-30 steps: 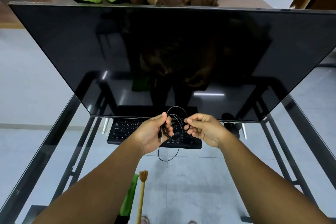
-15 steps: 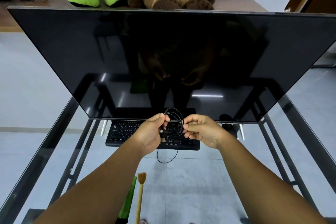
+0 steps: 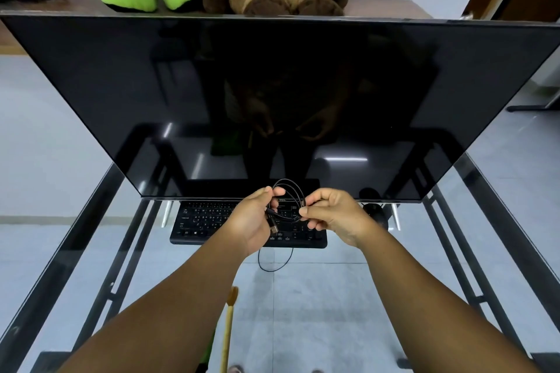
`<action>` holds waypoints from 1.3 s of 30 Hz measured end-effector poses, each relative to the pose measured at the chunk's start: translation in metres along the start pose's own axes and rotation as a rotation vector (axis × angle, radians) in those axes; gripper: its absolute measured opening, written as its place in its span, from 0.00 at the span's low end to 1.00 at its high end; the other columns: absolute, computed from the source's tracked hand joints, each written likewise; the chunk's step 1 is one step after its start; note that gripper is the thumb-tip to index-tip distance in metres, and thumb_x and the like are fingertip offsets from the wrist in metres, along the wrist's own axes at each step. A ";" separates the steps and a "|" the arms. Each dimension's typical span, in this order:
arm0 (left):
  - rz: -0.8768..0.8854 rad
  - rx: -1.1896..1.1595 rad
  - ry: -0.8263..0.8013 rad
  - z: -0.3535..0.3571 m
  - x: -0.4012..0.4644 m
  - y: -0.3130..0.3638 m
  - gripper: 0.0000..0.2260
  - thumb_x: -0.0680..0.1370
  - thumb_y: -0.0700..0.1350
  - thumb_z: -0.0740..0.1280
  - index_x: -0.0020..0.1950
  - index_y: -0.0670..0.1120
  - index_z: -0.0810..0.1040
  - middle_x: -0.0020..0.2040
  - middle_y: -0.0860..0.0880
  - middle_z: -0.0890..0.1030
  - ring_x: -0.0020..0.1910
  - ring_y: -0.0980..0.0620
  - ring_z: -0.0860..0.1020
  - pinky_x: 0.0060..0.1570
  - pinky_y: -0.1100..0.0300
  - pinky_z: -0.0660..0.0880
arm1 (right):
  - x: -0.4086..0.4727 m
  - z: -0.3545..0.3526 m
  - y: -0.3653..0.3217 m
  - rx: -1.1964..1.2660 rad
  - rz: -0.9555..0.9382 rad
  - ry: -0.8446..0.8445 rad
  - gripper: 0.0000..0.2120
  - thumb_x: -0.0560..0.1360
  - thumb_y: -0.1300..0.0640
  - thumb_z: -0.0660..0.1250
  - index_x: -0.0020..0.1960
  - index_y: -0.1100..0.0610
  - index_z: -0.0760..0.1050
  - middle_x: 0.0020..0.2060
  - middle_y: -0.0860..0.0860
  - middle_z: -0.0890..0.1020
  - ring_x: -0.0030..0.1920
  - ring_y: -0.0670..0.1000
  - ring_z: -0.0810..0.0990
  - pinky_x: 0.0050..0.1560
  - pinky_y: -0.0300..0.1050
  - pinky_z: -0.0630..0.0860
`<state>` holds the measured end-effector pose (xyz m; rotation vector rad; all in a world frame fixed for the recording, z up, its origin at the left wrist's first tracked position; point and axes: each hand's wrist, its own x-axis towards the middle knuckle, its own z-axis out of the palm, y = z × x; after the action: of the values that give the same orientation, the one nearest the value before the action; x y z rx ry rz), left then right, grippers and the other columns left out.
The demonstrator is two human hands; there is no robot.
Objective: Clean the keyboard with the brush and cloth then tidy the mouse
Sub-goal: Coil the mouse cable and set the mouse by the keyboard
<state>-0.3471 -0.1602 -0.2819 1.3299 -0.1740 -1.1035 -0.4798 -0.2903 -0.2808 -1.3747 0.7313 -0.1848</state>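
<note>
Above the keyboard [image 3: 212, 221], both hands hold the coiled mouse cable [image 3: 291, 191]: the left hand [image 3: 254, 221] grips the plug end, the right hand [image 3: 330, 215] pinches the loops. This looks like the mouse-tidying step; next, the hanging slack needs gathering into the coil. The mouse [image 3: 375, 212] sits to the right under the screen [image 3: 272, 85], whose edge leaves little room; the near table [image 3: 333, 297] is open. The brush [image 3: 228, 327] lies near.

Black keyboard [image 3: 212, 221] flat, coiled mouse cable [image 3: 289, 200] above
</note>
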 end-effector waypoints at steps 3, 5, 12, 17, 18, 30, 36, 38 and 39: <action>-0.002 0.121 -0.012 0.001 -0.004 0.001 0.15 0.83 0.50 0.58 0.50 0.51 0.84 0.48 0.49 0.73 0.54 0.49 0.72 0.54 0.52 0.70 | -0.001 -0.002 0.002 0.019 0.005 0.039 0.07 0.71 0.67 0.73 0.46 0.61 0.77 0.34 0.57 0.84 0.30 0.49 0.80 0.30 0.38 0.74; -0.006 0.251 -0.002 -0.001 -0.004 0.001 0.14 0.83 0.52 0.58 0.52 0.54 0.84 0.59 0.50 0.76 0.61 0.52 0.72 0.62 0.52 0.70 | -0.001 -0.004 0.004 0.030 0.008 0.064 0.06 0.71 0.67 0.73 0.45 0.61 0.78 0.33 0.57 0.83 0.30 0.49 0.80 0.30 0.38 0.74; -0.079 0.232 0.082 -0.001 0.003 -0.012 0.14 0.81 0.51 0.63 0.51 0.43 0.83 0.38 0.49 0.73 0.32 0.56 0.68 0.33 0.65 0.70 | -0.005 -0.011 0.013 0.085 0.045 0.125 0.06 0.71 0.69 0.73 0.46 0.62 0.78 0.32 0.56 0.83 0.31 0.49 0.81 0.31 0.38 0.76; -0.032 0.099 -0.013 0.001 0.003 -0.027 0.14 0.75 0.50 0.70 0.51 0.40 0.82 0.38 0.49 0.77 0.38 0.55 0.74 0.43 0.64 0.75 | -0.005 -0.016 0.025 0.170 0.071 0.221 0.06 0.71 0.67 0.73 0.45 0.62 0.77 0.30 0.54 0.82 0.30 0.49 0.81 0.34 0.39 0.77; -0.023 0.094 -0.035 0.001 0.003 -0.030 0.13 0.74 0.49 0.71 0.50 0.40 0.82 0.38 0.49 0.77 0.38 0.56 0.75 0.44 0.64 0.75 | -0.006 -0.017 0.027 0.188 0.078 0.236 0.06 0.71 0.67 0.73 0.45 0.62 0.77 0.30 0.54 0.82 0.30 0.49 0.81 0.34 0.39 0.77; -0.007 0.185 0.185 0.044 0.030 -0.066 0.07 0.73 0.44 0.74 0.47 0.41 0.83 0.36 0.50 0.80 0.35 0.55 0.78 0.37 0.65 0.76 | -0.007 -0.043 0.064 0.180 0.124 0.276 0.06 0.71 0.63 0.74 0.44 0.62 0.78 0.36 0.59 0.84 0.31 0.51 0.80 0.34 0.41 0.77; -0.038 0.349 0.204 0.063 0.057 -0.083 0.06 0.75 0.41 0.72 0.39 0.43 0.79 0.35 0.47 0.78 0.33 0.54 0.77 0.35 0.67 0.77 | -0.006 -0.076 0.117 -0.326 0.022 0.507 0.04 0.78 0.58 0.65 0.50 0.53 0.79 0.48 0.48 0.83 0.48 0.49 0.81 0.49 0.38 0.74; -0.054 0.418 0.200 0.067 0.070 -0.088 0.05 0.74 0.42 0.73 0.42 0.41 0.81 0.35 0.47 0.79 0.33 0.54 0.77 0.40 0.62 0.79 | -0.012 -0.086 0.136 -0.660 -0.058 0.501 0.13 0.79 0.57 0.63 0.63 0.54 0.76 0.61 0.48 0.78 0.62 0.49 0.76 0.60 0.38 0.70; -0.061 0.461 0.197 0.070 0.077 -0.093 0.06 0.74 0.43 0.73 0.43 0.40 0.81 0.36 0.45 0.80 0.33 0.53 0.77 0.42 0.59 0.79 | -0.014 -0.090 0.145 -0.770 -0.078 0.464 0.17 0.79 0.57 0.62 0.68 0.55 0.72 0.67 0.49 0.74 0.68 0.49 0.71 0.65 0.40 0.67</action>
<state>-0.4040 -0.2489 -0.3734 1.8565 -0.2531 -1.0096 -0.5841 -0.3250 -0.4119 -2.1299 1.2100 -0.3083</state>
